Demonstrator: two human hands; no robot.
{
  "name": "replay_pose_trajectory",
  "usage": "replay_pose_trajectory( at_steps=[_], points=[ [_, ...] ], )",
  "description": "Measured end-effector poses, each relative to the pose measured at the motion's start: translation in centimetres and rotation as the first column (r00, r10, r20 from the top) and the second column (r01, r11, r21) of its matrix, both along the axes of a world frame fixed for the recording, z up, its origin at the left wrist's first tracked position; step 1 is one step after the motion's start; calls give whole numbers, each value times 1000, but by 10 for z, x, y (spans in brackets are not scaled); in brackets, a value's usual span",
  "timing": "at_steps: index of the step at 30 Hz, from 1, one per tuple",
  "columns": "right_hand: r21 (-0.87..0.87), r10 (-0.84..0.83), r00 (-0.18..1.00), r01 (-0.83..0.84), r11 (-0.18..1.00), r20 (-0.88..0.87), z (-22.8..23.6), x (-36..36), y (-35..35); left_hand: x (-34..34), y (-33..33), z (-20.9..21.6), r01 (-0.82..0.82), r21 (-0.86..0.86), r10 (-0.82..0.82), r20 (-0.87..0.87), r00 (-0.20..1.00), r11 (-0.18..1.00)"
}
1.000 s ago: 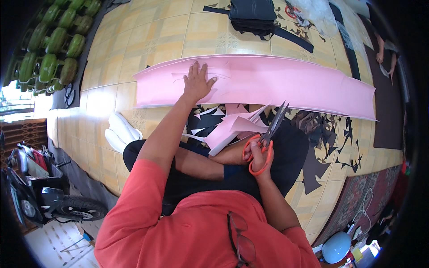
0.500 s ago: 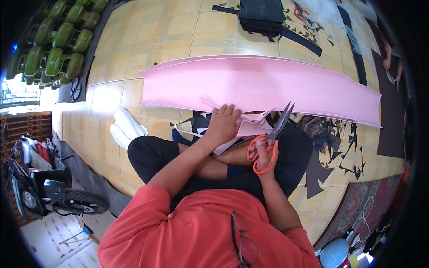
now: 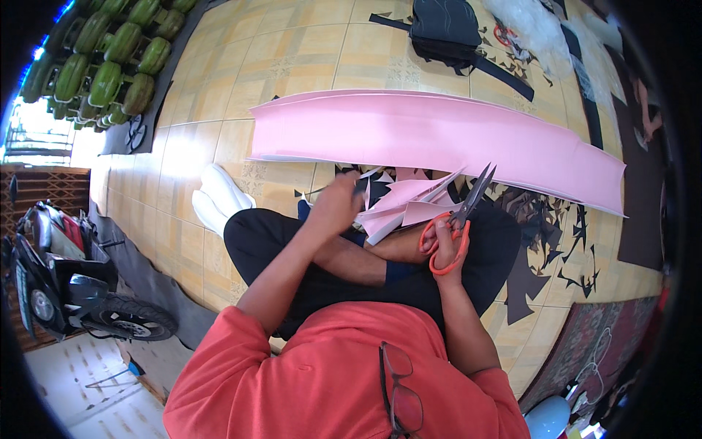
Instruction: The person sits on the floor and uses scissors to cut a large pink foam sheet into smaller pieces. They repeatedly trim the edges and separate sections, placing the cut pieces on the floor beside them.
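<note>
My right hand is closed round the orange handles of a pair of scissors, whose dark blades point up and away from me, slightly parted. My left hand is raised over my crossed legs, its fingers smeared by motion; whether it holds anything cannot be made out. Beside it, several cut pink pieces with pale edges lie in a loose heap by my shins. Just beyond them a long pink sheet, apparently layered at its edges, stretches across the tiled floor.
Dark scraps litter the floor to my right. A black backpack-like bundle with straps lies at the far side. White slippers are by my left knee. A motorbike and green gas cylinders stand left; another person's hand shows far right.
My left hand has drawn back to the left, away from the pink pieces, which now lie more in the open over my shins. My right hand still holds the scissors. The whole view has shifted slightly.
</note>
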State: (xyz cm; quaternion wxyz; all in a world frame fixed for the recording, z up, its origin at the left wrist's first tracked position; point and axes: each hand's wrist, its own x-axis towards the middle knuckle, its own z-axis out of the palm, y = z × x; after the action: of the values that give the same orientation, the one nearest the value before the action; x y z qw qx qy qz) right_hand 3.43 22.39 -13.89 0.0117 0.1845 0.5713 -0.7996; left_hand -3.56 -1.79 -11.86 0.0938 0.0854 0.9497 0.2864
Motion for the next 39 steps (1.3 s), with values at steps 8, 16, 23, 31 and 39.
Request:
replay_pose_trajectory(
  at_steps=[8,16,23,31,39],
  points=[
    [4,-22,1000,22,1000,1,1,-1,-2,-53,-18,-54,-788,602,482,656,581,130],
    [50,-11,1000,10,999,6,1,0,-2,-40,-24,-55,-889,335,836,347,425,312],
    [34,7,1000,-7,999,11,1,0,-1,-45,-40,-76,-784,519,928,-47,371,339],
    [-8,28,1000,-28,1000,-8,2,1,0,-43,-67,-91,-661,699,666,633,395,-273],
    [16,28,999,-28,999,29,-6,1,0,-50,-27,-74,-841,502,-62,850,523,-202]
  ],
)
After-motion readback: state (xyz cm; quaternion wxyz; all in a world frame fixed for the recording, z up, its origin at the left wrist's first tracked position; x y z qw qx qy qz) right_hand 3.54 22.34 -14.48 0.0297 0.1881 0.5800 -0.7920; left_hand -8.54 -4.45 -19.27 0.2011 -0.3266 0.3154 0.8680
